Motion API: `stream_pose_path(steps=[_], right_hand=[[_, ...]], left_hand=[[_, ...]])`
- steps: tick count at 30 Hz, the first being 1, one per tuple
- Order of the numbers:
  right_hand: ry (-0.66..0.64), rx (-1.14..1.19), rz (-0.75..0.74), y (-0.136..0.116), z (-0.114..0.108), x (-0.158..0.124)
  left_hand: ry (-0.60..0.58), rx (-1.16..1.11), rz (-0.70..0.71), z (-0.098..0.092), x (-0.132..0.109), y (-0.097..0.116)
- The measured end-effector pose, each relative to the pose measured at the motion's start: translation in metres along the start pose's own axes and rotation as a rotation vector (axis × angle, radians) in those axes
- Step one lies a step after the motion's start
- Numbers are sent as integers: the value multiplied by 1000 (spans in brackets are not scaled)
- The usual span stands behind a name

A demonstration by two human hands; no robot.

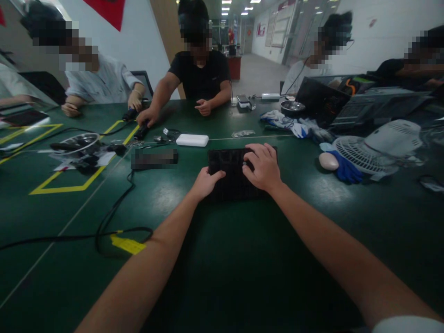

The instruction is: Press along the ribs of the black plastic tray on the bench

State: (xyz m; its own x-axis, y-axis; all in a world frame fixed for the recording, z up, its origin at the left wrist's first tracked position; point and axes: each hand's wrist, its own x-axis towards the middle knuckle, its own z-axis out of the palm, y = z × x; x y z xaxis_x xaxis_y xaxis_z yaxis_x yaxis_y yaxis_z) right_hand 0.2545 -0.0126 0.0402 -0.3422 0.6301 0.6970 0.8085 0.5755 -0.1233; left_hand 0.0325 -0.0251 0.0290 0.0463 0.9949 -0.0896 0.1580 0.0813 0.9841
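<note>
A flat black rectangular case (231, 187) lies on the green table in front of me; its dark surface hides most detail, though faint compartment-like outlines show. My left hand (207, 181) holds its left edge, thumb lying on top and the other fingers hidden below the rim. Over the right half of the case, my right hand (262, 166) is curled, with thumb and index finger brought together around a small grey roundish piece (244, 163). Too little of that piece shows to tell its kind.
A white box-shaped device (192, 140) and a black power strip (154, 159) lie to the left. Black cables (114, 210) cross the left side. At right are a white fan (376, 148) and blue gloves (347, 167). Co-workers sit opposite; one person's hand (148, 118) grips a black object.
</note>
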Motion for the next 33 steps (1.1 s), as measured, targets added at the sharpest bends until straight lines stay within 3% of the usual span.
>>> stream_pose_path(steps=[15, 33], right_hand=[[1, -2, -14, 0, 2, 2], [-8, -17, -32, 2, 0, -1]], left_hand=[[8, 22, -24, -8, 5, -7], [-13, 26, -14, -1, -1, 1]])
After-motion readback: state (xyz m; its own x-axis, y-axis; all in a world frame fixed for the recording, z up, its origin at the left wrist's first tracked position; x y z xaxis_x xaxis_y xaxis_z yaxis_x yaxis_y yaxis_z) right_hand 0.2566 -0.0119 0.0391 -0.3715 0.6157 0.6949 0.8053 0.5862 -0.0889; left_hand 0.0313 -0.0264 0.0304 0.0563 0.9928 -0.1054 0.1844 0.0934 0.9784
